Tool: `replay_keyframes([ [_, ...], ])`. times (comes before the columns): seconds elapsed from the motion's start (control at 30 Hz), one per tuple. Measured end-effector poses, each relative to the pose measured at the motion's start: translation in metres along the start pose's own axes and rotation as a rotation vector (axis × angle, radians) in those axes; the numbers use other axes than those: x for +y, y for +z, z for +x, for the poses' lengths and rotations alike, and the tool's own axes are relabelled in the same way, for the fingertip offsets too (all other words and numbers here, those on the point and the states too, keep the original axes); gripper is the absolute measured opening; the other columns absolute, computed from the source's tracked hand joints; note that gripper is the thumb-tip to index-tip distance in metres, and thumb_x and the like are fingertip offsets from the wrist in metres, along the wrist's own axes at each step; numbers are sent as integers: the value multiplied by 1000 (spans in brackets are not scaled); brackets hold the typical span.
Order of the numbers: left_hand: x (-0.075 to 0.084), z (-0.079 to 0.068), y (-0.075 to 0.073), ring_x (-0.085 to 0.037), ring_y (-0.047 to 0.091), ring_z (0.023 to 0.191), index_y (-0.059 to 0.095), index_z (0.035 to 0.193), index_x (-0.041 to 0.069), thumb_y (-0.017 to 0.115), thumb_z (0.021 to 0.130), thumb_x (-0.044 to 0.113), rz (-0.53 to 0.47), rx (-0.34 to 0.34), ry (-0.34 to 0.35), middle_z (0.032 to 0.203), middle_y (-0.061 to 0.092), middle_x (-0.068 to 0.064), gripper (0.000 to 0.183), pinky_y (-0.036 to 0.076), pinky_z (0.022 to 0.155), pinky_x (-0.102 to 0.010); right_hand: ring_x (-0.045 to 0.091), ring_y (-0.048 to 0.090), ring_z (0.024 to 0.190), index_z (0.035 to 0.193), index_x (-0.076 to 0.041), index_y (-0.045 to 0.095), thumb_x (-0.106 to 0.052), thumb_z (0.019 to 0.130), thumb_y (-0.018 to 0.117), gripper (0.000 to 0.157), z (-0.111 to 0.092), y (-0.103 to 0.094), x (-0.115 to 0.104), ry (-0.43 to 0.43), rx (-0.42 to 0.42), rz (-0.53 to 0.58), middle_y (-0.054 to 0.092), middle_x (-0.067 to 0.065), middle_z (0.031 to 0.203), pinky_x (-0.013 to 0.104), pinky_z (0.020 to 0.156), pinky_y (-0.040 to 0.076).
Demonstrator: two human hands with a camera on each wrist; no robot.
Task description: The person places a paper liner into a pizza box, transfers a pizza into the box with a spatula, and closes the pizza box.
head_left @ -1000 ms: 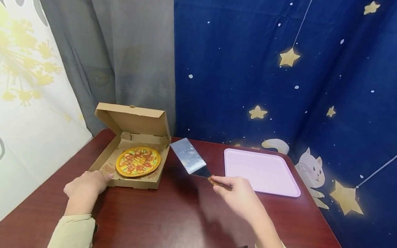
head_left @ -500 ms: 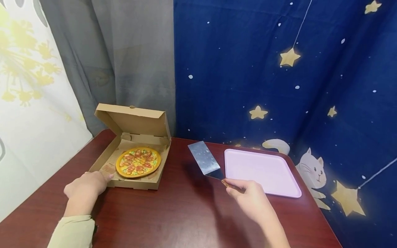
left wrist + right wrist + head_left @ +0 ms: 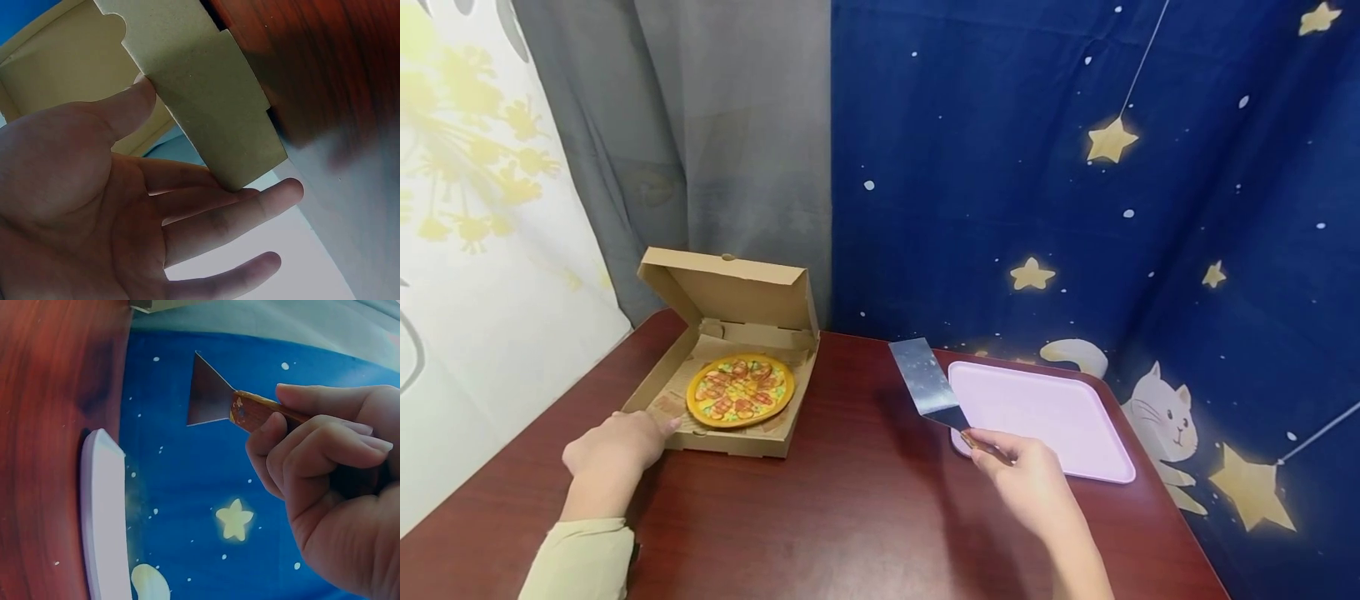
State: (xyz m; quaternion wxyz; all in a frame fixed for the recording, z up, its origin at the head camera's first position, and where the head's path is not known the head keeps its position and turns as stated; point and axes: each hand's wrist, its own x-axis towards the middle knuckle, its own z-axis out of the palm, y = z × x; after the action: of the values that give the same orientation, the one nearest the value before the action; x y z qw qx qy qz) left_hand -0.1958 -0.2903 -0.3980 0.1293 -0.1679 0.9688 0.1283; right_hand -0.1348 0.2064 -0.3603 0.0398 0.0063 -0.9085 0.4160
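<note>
In the head view an open cardboard pizza box (image 3: 730, 442) stands at the left of the table with its lid raised. Inside it lies a round pizza (image 3: 741, 390) with a yellow rim. My left hand (image 3: 617, 443) holds the box's front left corner. The left wrist view shows the thumb over the top edge of the wall (image 3: 209, 94), with fingers against the side. My right hand (image 3: 1026, 483) grips the wooden handle of a spatula (image 3: 925, 379). Its bare metal blade is held above the table, near the left edge of a pink tray (image 3: 1045, 417).
The dark red-brown table (image 3: 820, 517) carries the box and the tray. A grey curtain (image 3: 752, 142) and a blue curtain with stars (image 3: 955, 167) hang behind its back edge. White cloth (image 3: 505, 333) hangs on the left.
My right hand has moved to the right with the spatula, from beside the box to the tray's left edge. The left hand keeps its place at the box corner.
</note>
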Motion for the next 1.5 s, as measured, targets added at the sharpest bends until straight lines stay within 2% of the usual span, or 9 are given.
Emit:
replay_keyframes([
  [0.3,2,-3,-1,-63,61,118,51,145,-14,39,108,65,2,1,-9,146,49,-44,88,51,85,-66,30,73,123,127,-11,79,-11,100,70,28,9,1,16,37,46,-46,80,12,125,46,103,59],
  [0.63,6,-9,-5,-62,61,118,51,144,-15,41,109,61,4,6,-7,146,48,-45,84,51,86,-65,30,75,119,127,-9,78,-14,101,70,28,14,2,27,87,99,-86,80,12,122,47,99,60],
  [0.87,5,-8,-4,-64,59,121,47,145,-19,41,109,60,4,4,-11,150,43,-45,87,51,87,-65,33,73,123,128,-6,77,-16,101,69,30,15,4,30,123,120,-93,80,14,123,54,106,56],
  [1.13,4,-7,-3,-64,59,121,48,146,-17,41,109,60,6,3,0,151,42,-45,86,51,87,-65,38,70,126,129,-5,76,-16,102,67,31,17,7,34,145,123,-112,79,15,124,60,109,51],
  [1.27,4,-7,-3,-65,59,121,48,146,-16,41,109,62,5,4,7,152,41,-45,87,51,87,-66,31,76,105,129,-3,74,-16,102,65,31,19,7,38,141,136,-137,80,16,121,54,99,54],
  [1.4,4,-7,-2,-65,58,123,45,148,-18,41,109,61,6,2,-1,154,37,-45,88,51,88,-65,19,71,75,129,-1,72,-16,101,64,32,21,8,43,157,130,-127,81,18,114,40,71,57],
  [1.5,4,-6,-1,-65,58,123,44,148,-18,41,109,60,6,4,-7,155,36,-45,87,51,88,-65,15,60,54,131,-2,70,-15,101,63,34,23,11,47,200,106,-80,78,17,91,30,50,51],
])
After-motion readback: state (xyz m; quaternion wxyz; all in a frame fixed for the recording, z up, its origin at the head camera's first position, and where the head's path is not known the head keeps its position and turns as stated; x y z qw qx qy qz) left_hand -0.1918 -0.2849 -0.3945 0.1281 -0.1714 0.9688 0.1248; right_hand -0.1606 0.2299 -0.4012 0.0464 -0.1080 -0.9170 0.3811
